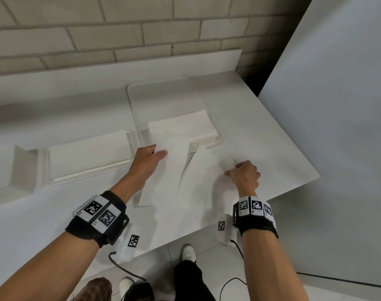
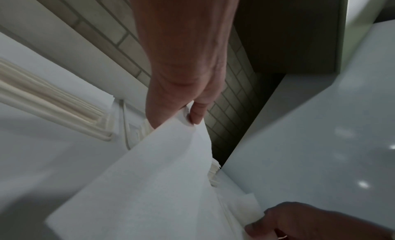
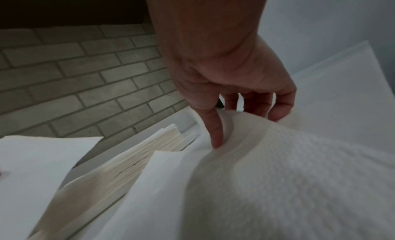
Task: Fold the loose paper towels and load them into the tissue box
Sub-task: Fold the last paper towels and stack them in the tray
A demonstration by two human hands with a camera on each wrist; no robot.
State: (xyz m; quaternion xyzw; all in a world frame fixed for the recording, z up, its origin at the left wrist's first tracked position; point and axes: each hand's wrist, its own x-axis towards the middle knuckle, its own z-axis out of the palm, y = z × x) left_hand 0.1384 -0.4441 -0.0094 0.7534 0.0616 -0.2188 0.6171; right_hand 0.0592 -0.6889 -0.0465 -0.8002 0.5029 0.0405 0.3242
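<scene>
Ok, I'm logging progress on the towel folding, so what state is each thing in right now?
left hand: pinches the far corner of a paper towel, lifted off the table.
right hand: fingers curled, gripping a second paper towel, which lies partly on the table.
tray: holds a stack of towels.
box: open, partly filled with folded towels.

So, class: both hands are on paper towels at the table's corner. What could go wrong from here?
1. The left hand pinches only one corner of its paper towel, so the sheet may sag and fold crooked.
2. The right hand presses the other towel near the table edge; it might slide off.
3. The lifted towel overhangs the stack in the tray and could disturb it.
</scene>
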